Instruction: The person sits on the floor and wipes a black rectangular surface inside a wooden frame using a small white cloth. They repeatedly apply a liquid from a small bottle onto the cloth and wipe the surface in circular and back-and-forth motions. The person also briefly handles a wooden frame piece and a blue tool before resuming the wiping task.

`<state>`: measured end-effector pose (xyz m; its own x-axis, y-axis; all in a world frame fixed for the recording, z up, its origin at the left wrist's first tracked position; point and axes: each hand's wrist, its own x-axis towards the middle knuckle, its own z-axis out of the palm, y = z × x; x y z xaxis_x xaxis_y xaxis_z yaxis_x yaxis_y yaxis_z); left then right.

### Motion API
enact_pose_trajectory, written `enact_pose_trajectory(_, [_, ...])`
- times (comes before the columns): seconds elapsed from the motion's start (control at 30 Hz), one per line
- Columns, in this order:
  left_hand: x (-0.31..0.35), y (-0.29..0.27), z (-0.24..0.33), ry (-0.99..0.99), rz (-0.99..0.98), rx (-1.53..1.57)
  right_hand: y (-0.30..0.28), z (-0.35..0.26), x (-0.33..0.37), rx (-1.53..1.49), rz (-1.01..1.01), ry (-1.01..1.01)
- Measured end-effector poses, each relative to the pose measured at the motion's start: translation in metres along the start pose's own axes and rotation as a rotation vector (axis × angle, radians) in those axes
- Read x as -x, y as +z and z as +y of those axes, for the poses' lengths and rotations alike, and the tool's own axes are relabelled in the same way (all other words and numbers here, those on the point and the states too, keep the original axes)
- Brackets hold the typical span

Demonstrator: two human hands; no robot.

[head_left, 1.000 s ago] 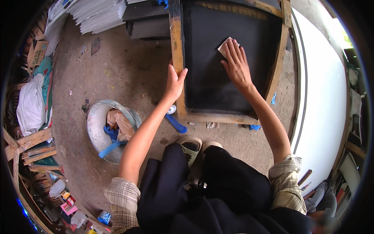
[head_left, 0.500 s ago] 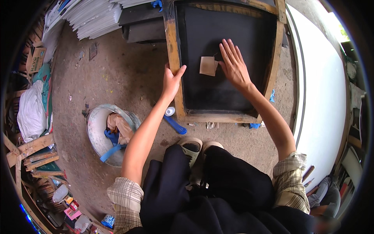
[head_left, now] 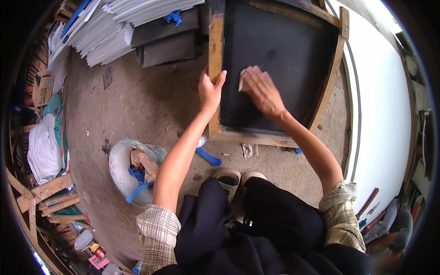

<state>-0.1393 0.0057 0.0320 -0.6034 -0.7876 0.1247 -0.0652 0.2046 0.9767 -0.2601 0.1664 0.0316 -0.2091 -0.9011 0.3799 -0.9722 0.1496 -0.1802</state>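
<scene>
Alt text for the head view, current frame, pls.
A person's right hand, motion-blurred, is over a pale pad on a black panel in a wooden frame; the left hand grips the frame's left side. Lower left, a bucket holds tan and blue scraps; a white board is at right.

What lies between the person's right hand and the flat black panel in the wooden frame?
A thin beige sheet, mostly hidden under the right hand, against the black panel; its left edge shows in the head view.
</scene>
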Motion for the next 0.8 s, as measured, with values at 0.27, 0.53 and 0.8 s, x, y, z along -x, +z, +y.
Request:
enact_pose_trajectory(0.27, [0.004, -0.002, 0.003, -0.102, -0.017, -0.040, -0.027, 0.050, -0.031, 0.288, 0.226, 0.151])
enact_pose_trajectory(0.53, [0.029, -0.008, -0.009, -0.110, 0.016, -0.093, -0.033, 0.046, -0.035, 0.235, 0.056, -0.136])
enact_pose_trajectory(0.8, [0.030, -0.003, -0.014, -0.015, 0.056, -0.119, -0.018, 0.034, -0.037, 0.135, 0.093, 0.038])
